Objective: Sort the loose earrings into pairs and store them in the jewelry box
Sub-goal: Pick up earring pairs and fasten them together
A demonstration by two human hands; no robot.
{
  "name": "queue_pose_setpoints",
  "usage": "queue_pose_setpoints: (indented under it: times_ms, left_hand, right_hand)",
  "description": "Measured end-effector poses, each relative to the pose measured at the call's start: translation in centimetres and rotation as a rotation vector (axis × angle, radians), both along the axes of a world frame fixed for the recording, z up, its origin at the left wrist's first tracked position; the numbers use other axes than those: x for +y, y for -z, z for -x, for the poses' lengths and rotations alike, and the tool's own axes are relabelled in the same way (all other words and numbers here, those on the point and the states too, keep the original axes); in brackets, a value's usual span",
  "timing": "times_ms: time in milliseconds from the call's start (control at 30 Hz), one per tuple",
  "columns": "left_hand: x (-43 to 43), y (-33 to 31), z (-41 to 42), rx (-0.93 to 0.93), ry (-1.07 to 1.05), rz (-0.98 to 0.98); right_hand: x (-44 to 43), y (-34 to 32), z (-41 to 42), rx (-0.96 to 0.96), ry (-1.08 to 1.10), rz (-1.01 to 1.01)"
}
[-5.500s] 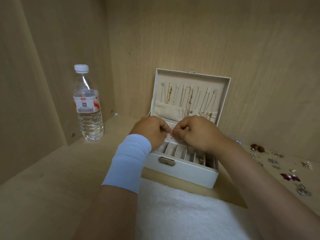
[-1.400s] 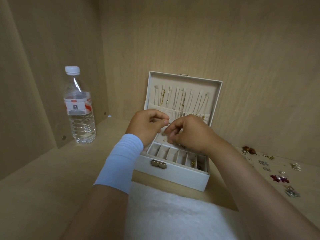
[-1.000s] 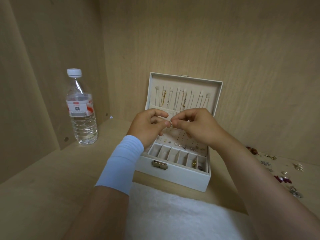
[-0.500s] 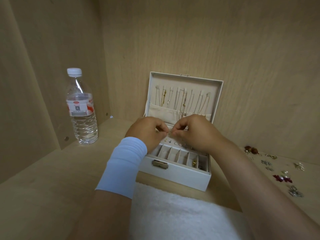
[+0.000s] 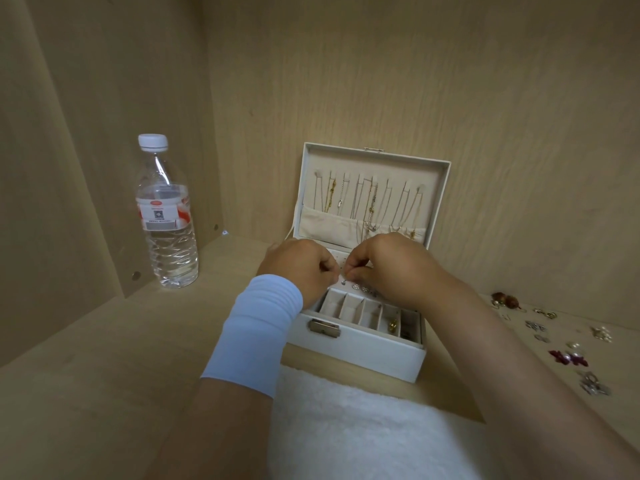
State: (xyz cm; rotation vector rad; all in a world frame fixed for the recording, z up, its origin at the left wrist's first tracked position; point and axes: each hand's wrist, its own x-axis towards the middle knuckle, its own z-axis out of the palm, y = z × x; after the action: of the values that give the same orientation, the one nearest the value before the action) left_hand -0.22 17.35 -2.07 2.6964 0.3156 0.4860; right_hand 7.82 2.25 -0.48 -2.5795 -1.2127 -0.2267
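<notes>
Box (image 5: 363,355): white, open, standing on the wooden surface (image 5: 104,375) near the back wall, latch facing the person.
Lid (image 5: 374,157): upright, with necklaces (image 5: 370,202) hanging inside it above a cloth pocket.
Stud panel (image 5: 341,263): pale and perforated, in the back half of the box; a few small studs (image 5: 360,288) sit along its near edge.
Compartments (image 5: 349,308): a row of narrow slots behind the latch; a gold piece (image 5: 392,325) lies in one towards the right.
Left hand (image 5: 298,268): over the left part of the box, fingers curled, thumb and forefinger tips pressed together above the panel; whether they pinch anything cannot be told.
Right hand (image 5: 388,268): over the right part of the panel, fingers curled, tips nearly meeting the left hand's; any piece between them is too small to make out.
Loose earrings (image 5: 568,356): scattered on the surface to the right of the box, well apart from it, among them a dark red pair and several silver ones.
Wristband (image 5: 252,337): pale blue, on the left forearm.
Bottle (image 5: 166,216): clear, capped, upright at the left, apart from the box.
Towel (image 5: 363,427): white, fluffy, just in front of the box.
</notes>
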Motion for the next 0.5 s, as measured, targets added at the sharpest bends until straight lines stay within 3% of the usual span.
queue_pose_setpoints:
  times_ms: [267, 500]
  left_hand:
    - [-0.01, 0.15, -0.09, 0.014, -0.013, 0.006]
    - [-0.09, 0.22, -0.23, 0.000, -0.025, 0.025]
  right_hand:
    - [0.18, 0.22, -0.20, 0.115, -0.009, -0.020]
    - [0.27, 0.53, -0.31, 0.107, 0.021, -0.107]
